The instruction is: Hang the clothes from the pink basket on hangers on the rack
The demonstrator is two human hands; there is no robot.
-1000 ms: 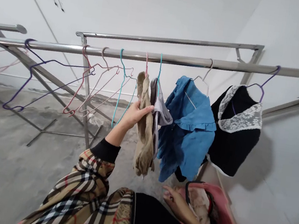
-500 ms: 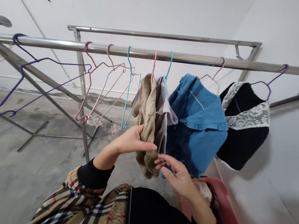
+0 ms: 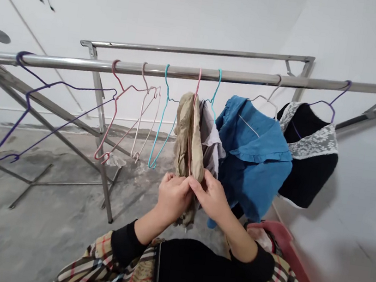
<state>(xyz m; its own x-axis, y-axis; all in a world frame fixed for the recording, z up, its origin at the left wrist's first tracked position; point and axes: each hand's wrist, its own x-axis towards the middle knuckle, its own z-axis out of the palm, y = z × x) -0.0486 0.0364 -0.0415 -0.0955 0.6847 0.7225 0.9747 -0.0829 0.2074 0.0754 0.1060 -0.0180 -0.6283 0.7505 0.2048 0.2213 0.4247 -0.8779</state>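
A crumpled beige cloth garment (image 3: 188,136) hangs in front of a pink wire hanger (image 3: 198,86), whose wire runs down inside its opening. My left hand (image 3: 173,198) grips the lower part of the cloth. My right hand (image 3: 210,195) pinches its edge just beside my left hand. Behind the cloth hangs a grey garment (image 3: 212,139) on a teal hanger. A blue shirt (image 3: 255,157) and a black top with a lace collar (image 3: 306,157) hang further right.
All hang from a steel drying rack rail (image 3: 183,72). Empty purple, pink, white and teal hangers sit on it to the left. A pink basket (image 3: 286,241) holding cloth stands at lower right by the wall. Below is a bare concrete floor (image 3: 26,193).
My right hand has come up from the basket to the cloth, and both hands now grip it. The cloth has moved onto the pink hanger's wire, and the view has shifted slightly.
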